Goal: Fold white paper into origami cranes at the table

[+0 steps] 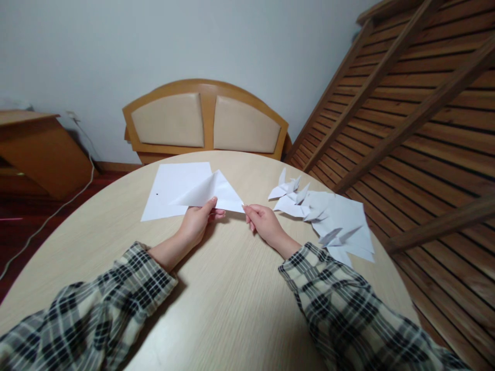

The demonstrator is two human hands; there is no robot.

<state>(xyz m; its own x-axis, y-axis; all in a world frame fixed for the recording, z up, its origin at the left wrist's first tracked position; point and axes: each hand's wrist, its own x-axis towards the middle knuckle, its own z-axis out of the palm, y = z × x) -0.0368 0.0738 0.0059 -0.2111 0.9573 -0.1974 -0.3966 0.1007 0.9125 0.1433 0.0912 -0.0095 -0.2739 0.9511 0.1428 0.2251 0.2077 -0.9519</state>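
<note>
Between my hands is a folded sheet of white paper (228,195), raised a little off the table, with a triangular outline and its peak pointing away from me. My left hand (201,216) grips its near edge around the middle, thumb on top and fingers beneath. At the right corner, my right hand (263,221) pinches the paper between thumb and fingertips. Behind the folded piece, a flat white sheet (170,180) with a small dark dot lies on the table, partly covered by it.
Several folded white paper birds (290,198) stand at the right of the round wooden table (228,288), some on flat white sheets (344,211). A padded headboard (211,118) is beyond the far edge. Wooden slats (425,129) lean close on the right.
</note>
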